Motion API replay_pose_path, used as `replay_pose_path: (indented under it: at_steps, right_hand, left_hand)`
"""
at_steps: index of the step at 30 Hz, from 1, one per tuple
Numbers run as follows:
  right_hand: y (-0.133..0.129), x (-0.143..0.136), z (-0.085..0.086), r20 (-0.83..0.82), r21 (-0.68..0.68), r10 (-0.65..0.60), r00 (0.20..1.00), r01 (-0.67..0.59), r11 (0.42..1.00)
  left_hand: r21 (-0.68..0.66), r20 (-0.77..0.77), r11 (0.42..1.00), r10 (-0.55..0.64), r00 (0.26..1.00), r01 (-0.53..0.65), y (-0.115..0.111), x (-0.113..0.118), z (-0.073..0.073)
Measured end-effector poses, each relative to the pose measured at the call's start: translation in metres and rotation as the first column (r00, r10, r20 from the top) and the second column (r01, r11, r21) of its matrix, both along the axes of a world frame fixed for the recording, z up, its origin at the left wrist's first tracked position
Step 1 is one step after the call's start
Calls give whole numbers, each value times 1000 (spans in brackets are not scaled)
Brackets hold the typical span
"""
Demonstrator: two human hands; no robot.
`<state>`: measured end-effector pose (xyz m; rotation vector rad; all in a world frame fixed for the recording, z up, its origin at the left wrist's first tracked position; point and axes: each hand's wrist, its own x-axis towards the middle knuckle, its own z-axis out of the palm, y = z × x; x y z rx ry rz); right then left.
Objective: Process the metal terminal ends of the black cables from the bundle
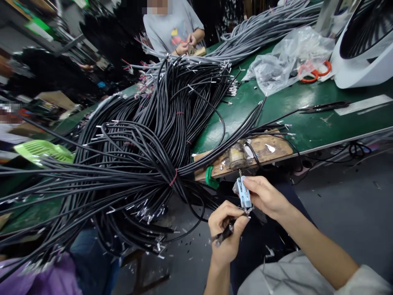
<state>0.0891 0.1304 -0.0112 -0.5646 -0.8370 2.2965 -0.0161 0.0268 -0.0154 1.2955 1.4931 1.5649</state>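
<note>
My left hand (226, 229) is closed around a black cable (225, 234), its fingertips near the cable's end. That end meets the lower end of a small light-blue plastic block (244, 193) with a metal slot. My right hand (266, 196) pinches the block from the right, thumb on its side. A metal shaft joins the block to a small round motor (236, 157) on a wooden board (276, 148). A green clamp (211, 178) sits at the board's front edge. Fingers partly hide the cable tip.
A large heap of black cables (172, 106) with bare ends covers the green table (310, 131). Grey cables (245, 39), a plastic bag (276, 65), orange-handled scissors (316, 73) and a white fan (353, 73) lie beyond. Across the table, a person (170, 30) handles wires.
</note>
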Motion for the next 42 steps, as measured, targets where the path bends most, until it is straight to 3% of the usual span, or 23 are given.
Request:
replay_pose_path:
  at_steps: [7, 11, 14, 18, 21, 24, 27, 29, 31, 33, 37, 42]
  right_hand:
    - [-4, 1, -21, -178, -128, 96, 979, -120, 985]
    - [-4, 16, -38, -123, -184, 20, 992, -42, 982]
    - [-4, 35, -47, -21, -70, -32, 999, 30, 997]
    - [-8, 57, -50, 240, 220, -156, 958, 102, 970]
    - [-18, 64, -42, 381, 498, -369, 848, 148, 854]
    - [-36, 53, -25, 308, 796, -496, 812, 66, 602]
    - [-58, 32, -11, 187, 942, -425, 886, -38, 334]
    - [-69, 19, -8, 123, 974, -453, 883, -19, 227]
    - [-74, 13, -11, 61, 980, -520, 852, 47, 193]
    - [-73, 15, -14, 22, 971, -564, 825, 117, 208]
    - [-63, 26, -19, 44, 953, -641, 766, 161, 258]
    - [-64, 21, -26, 32, 945, -770, 637, 231, 230]
  left_hand:
    - [-65, 59, 995, -71, 996, 74, 3, 1, 3]
    - [-44, -13, 997, -72, 997, 71, -2, 0, 4]
    - [-3, -86, 994, -105, 991, 106, -6, -3, 5]
    - [28, -91, 986, -164, 982, 167, -8, -10, -1]
    - [36, 170, 991, -135, 976, 131, -8, -13, -12]
    - [15, 453, 981, -178, 874, 192, -9, -11, -19]
    - [-55, 460, 972, -177, 870, 227, -10, -8, -15]
    - [-116, 381, 972, -148, 913, 206, -10, -6, -10]
    - [-164, 257, 968, -144, 956, 190, -11, -7, -7]
    - [-187, 81, 960, -197, 977, 210, -11, -8, -7]
    - [-112, -282, 967, -253, 925, 230, -9, -11, -12]
    - [-7, -339, 992, -120, 933, 125, -12, -6, -11]
